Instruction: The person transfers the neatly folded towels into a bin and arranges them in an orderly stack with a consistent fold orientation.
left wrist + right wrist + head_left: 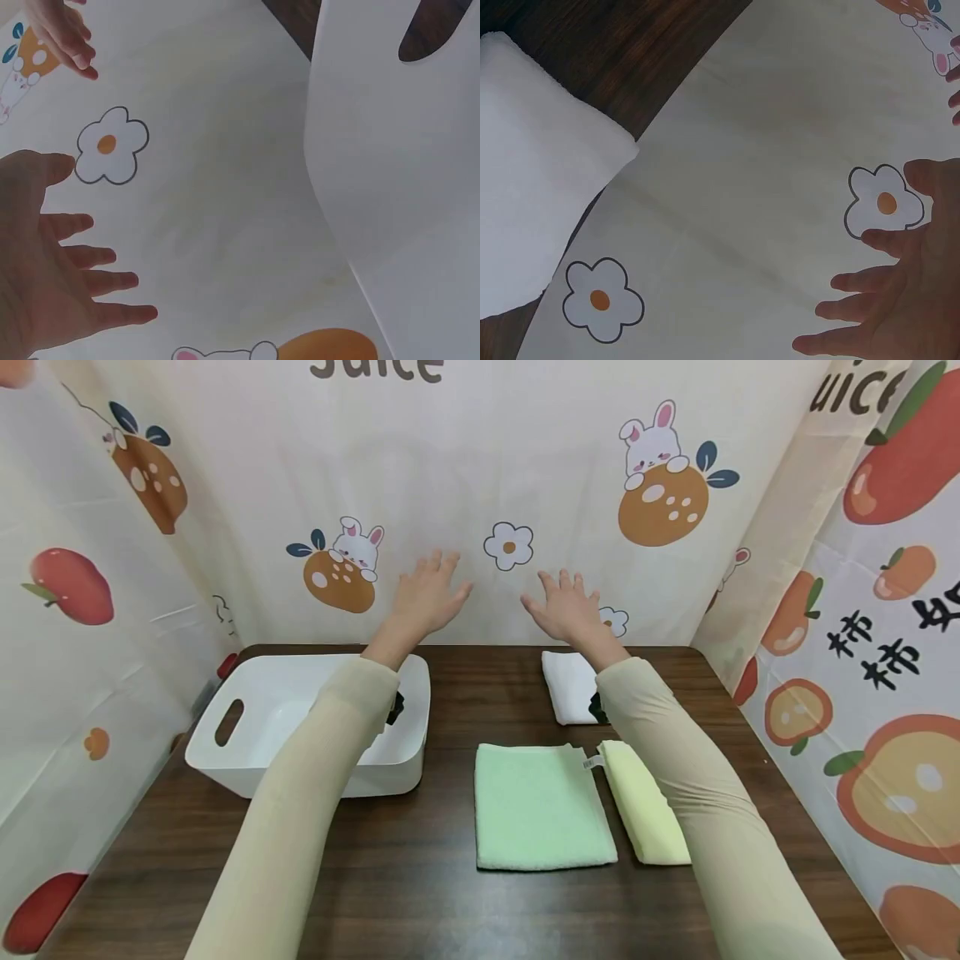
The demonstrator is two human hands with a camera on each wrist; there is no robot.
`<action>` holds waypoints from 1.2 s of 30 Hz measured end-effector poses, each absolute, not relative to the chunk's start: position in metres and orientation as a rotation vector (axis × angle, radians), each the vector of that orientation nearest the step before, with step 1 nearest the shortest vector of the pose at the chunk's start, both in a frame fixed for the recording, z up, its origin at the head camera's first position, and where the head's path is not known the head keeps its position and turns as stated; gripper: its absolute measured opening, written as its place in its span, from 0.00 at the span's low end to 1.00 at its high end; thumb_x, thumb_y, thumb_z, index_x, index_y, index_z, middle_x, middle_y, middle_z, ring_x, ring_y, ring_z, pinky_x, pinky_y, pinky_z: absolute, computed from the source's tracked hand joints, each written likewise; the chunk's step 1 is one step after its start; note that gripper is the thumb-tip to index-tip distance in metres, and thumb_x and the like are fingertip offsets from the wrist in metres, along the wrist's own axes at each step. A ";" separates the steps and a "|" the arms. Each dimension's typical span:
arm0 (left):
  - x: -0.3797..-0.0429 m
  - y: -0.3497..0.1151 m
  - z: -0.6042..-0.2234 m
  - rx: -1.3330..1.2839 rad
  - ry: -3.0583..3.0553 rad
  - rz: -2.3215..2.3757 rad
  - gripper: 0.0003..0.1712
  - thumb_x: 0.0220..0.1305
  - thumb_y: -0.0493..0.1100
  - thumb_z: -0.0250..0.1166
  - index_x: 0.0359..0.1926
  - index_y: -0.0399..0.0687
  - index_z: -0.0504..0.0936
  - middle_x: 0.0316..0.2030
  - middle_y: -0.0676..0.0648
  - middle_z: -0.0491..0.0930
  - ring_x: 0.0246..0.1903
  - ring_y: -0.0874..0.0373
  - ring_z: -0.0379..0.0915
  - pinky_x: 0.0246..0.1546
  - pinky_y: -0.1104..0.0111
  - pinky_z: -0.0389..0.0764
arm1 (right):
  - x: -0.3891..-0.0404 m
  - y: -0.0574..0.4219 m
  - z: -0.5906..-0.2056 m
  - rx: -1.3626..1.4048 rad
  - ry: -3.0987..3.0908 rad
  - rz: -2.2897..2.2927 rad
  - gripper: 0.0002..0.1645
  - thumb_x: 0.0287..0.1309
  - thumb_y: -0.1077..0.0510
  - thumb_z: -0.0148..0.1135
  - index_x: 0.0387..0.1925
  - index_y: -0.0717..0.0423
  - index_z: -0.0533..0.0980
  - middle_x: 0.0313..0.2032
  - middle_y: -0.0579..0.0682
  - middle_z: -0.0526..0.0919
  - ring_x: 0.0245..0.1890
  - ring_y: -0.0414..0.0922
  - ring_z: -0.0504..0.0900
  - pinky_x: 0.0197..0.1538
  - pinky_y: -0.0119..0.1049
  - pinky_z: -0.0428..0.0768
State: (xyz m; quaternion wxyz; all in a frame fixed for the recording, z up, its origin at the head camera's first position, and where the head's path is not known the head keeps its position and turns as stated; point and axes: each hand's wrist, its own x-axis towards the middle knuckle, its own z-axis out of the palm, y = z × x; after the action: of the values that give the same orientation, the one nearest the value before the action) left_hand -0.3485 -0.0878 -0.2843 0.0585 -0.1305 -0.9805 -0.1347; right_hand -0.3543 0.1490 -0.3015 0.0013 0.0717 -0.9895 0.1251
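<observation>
Both hands are raised over the far side of the table, fingers spread and holding nothing. My left hand is up beyond the white plastic basin, its forearm crossing over it. My right hand is raised above the folded white cloth, which the right sleeve partly covers. Nearer on the table lies a folded light green towel. Beside it is a folded pale yellow towel, partly hidden by the right forearm. In the right wrist view the white cloth lies at the table's back edge.
The dark wooden table ends at a printed curtain behind it, with more curtain along the left and right sides. An oval handle hole shows in the basin's left wall.
</observation>
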 end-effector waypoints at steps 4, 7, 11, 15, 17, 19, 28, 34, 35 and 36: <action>-0.345 -0.085 -0.282 -0.408 -2.977 -0.440 0.40 0.79 0.62 0.42 0.81 0.50 0.47 0.80 0.39 0.43 0.77 0.38 0.39 0.72 0.38 0.47 | -0.352 0.151 -0.300 0.231 -3.113 0.397 0.45 0.75 0.32 0.36 0.81 0.50 0.46 0.79 0.64 0.41 0.78 0.64 0.36 0.72 0.70 0.40; -0.343 -0.083 -0.280 -0.423 -3.000 -0.469 0.40 0.79 0.63 0.41 0.82 0.51 0.46 0.80 0.40 0.42 0.77 0.39 0.38 0.72 0.37 0.45 | -0.350 0.153 -0.299 0.248 -3.113 0.416 0.45 0.76 0.32 0.36 0.81 0.51 0.46 0.79 0.65 0.42 0.78 0.65 0.37 0.71 0.71 0.41; -0.339 -0.082 -0.279 -0.440 -3.033 -0.492 0.40 0.79 0.63 0.42 0.82 0.53 0.46 0.80 0.40 0.41 0.78 0.39 0.37 0.72 0.37 0.44 | -0.348 0.157 -0.300 0.263 -3.126 0.418 0.45 0.76 0.33 0.36 0.81 0.51 0.46 0.78 0.65 0.44 0.78 0.65 0.38 0.71 0.71 0.43; -0.338 -0.080 -0.279 -0.456 -3.043 -0.478 0.39 0.79 0.63 0.42 0.82 0.54 0.47 0.80 0.40 0.42 0.78 0.39 0.38 0.71 0.37 0.46 | -0.345 0.162 -0.302 0.266 -3.133 0.397 0.45 0.75 0.33 0.37 0.81 0.52 0.47 0.78 0.66 0.46 0.77 0.65 0.40 0.70 0.71 0.46; -0.336 -0.079 -0.279 -0.466 -3.044 -0.476 0.39 0.79 0.63 0.42 0.82 0.54 0.48 0.80 0.40 0.43 0.77 0.39 0.39 0.71 0.37 0.47 | -0.344 0.164 -0.303 0.269 -3.134 0.385 0.44 0.76 0.33 0.37 0.81 0.52 0.47 0.78 0.66 0.47 0.77 0.65 0.41 0.70 0.71 0.47; -0.334 -0.078 -0.278 -0.470 -3.049 -0.466 0.39 0.78 0.62 0.43 0.82 0.54 0.48 0.80 0.40 0.44 0.77 0.39 0.40 0.71 0.37 0.47 | -0.343 0.165 -0.303 0.276 -3.138 0.374 0.44 0.76 0.33 0.37 0.81 0.52 0.47 0.77 0.66 0.47 0.77 0.65 0.41 0.70 0.71 0.47; -0.326 -0.075 -0.278 -0.486 -3.052 -0.462 0.38 0.79 0.60 0.46 0.81 0.54 0.50 0.79 0.39 0.45 0.77 0.39 0.41 0.71 0.37 0.48 | -0.339 0.169 -0.301 0.330 -3.166 0.346 0.44 0.76 0.34 0.37 0.81 0.54 0.46 0.77 0.67 0.47 0.77 0.66 0.42 0.70 0.71 0.48; -0.320 -0.071 -0.278 -0.548 -3.064 -0.414 0.37 0.79 0.61 0.46 0.81 0.53 0.53 0.79 0.39 0.48 0.77 0.39 0.43 0.71 0.38 0.50 | -0.334 0.172 -0.301 0.366 -3.185 0.344 0.45 0.76 0.33 0.38 0.80 0.56 0.48 0.76 0.68 0.50 0.76 0.66 0.46 0.70 0.69 0.53; -0.319 -0.070 -0.278 -0.561 -3.066 -0.407 0.37 0.79 0.61 0.46 0.81 0.53 0.53 0.79 0.38 0.48 0.77 0.39 0.44 0.71 0.38 0.51 | -0.333 0.172 -0.300 0.372 -3.188 0.344 0.45 0.76 0.33 0.38 0.80 0.57 0.48 0.76 0.68 0.50 0.76 0.66 0.47 0.70 0.69 0.53; -0.318 -0.070 -0.277 -0.571 -3.072 -0.401 0.37 0.79 0.60 0.46 0.81 0.53 0.53 0.79 0.38 0.48 0.77 0.39 0.43 0.71 0.38 0.50 | -0.331 0.172 -0.300 0.377 -3.190 0.344 0.45 0.76 0.33 0.38 0.80 0.57 0.49 0.76 0.68 0.51 0.76 0.66 0.47 0.70 0.69 0.54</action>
State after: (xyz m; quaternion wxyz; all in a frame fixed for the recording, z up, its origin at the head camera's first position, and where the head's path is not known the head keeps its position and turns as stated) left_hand -0.3179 -0.0697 -0.2775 -0.0044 -0.1812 -0.9752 -0.1272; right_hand -0.3314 0.1720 -0.3004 -0.0444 0.1167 -0.9864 0.1065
